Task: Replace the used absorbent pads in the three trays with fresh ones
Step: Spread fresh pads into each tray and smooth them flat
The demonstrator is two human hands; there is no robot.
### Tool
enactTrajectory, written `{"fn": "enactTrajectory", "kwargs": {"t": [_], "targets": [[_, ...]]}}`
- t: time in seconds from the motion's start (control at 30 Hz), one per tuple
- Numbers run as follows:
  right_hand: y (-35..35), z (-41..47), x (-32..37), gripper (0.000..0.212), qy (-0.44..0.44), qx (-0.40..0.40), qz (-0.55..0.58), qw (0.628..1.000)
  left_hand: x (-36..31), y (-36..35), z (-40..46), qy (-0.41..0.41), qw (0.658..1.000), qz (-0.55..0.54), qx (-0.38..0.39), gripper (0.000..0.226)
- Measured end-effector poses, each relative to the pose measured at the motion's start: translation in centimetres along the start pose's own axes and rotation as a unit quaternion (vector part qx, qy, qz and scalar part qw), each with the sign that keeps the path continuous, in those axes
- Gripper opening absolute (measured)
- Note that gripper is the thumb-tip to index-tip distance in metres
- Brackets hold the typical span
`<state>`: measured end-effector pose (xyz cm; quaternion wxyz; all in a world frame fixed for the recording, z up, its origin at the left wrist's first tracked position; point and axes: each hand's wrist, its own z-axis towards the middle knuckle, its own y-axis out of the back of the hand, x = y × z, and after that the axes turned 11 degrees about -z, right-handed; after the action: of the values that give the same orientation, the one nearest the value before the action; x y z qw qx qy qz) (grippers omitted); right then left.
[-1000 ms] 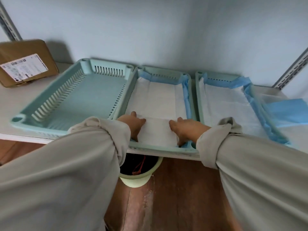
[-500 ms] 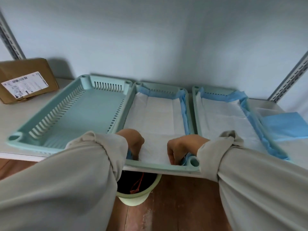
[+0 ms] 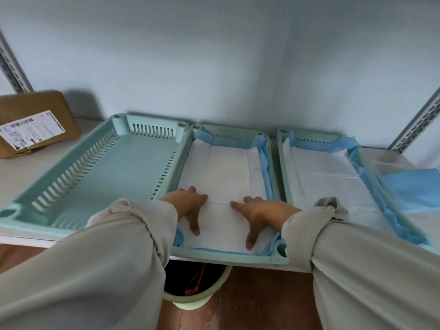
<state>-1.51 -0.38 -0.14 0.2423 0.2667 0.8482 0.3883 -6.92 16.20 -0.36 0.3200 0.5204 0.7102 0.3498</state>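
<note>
Fresh pad (image 3: 223, 177) in middle tray (image 3: 228, 259): pressed flat by left hand (image 3: 190, 206) and right hand (image 3: 259, 213), fingers spread, nothing gripped. Corners should be smoothed outward toward tray walls.

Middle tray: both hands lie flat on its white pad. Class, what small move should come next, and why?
Probably lift both hands off and reach for the folded blue pad on the shelf to the right. The left hand and right hand already press the white pad flat in the middle tray, and the right tray is lined too, while the left tray holds no pad.
</note>
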Motion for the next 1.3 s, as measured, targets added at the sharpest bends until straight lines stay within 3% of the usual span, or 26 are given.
{"fn": "enactTrajectory", "kwargs": {"t": [0.1,0.33,0.43,0.53,0.63,0.93,1.3], "targets": [[-1.0,0.2,-0.8,0.121,-0.002,0.016,0.001,1.0,0.4,-0.2,0.6,0.01,0.999,0.032,0.019,0.115],[-1.3,0.3,-0.8,0.119,-0.017,0.013,0.013,1.0,-0.6,-0.7,0.8,-0.01,1.0,-0.012,0.002,0.108],[-0.2,0.1,-1.6,0.104,-0.016,0.008,0.03,0.999,-1.1,0.4,1.0,0.002,1.0,-0.004,0.031,0.099],[2.0,-0.8,-2.5,0.086,-0.01,-0.051,0.069,0.996,-2.5,1.8,0.5,-0.023,1.0,-0.01,0.018,0.085],[2.4,-2.1,-4.0,0.078,-0.037,-0.095,0.083,0.991,-4.8,2.5,-0.4,-0.067,0.997,-0.008,-0.03,0.075],[-1.1,-7.8,-11.9,0.074,-0.133,-0.104,0.085,0.982,-14.0,4.4,-2.0,-0.176,0.979,0.015,-0.099,0.065],[-7.6,-11.7,-20.1,0.068,-0.213,-0.038,0.116,0.969,-23.4,2.6,0.3,-0.211,0.974,0.033,-0.07,0.059]]}}
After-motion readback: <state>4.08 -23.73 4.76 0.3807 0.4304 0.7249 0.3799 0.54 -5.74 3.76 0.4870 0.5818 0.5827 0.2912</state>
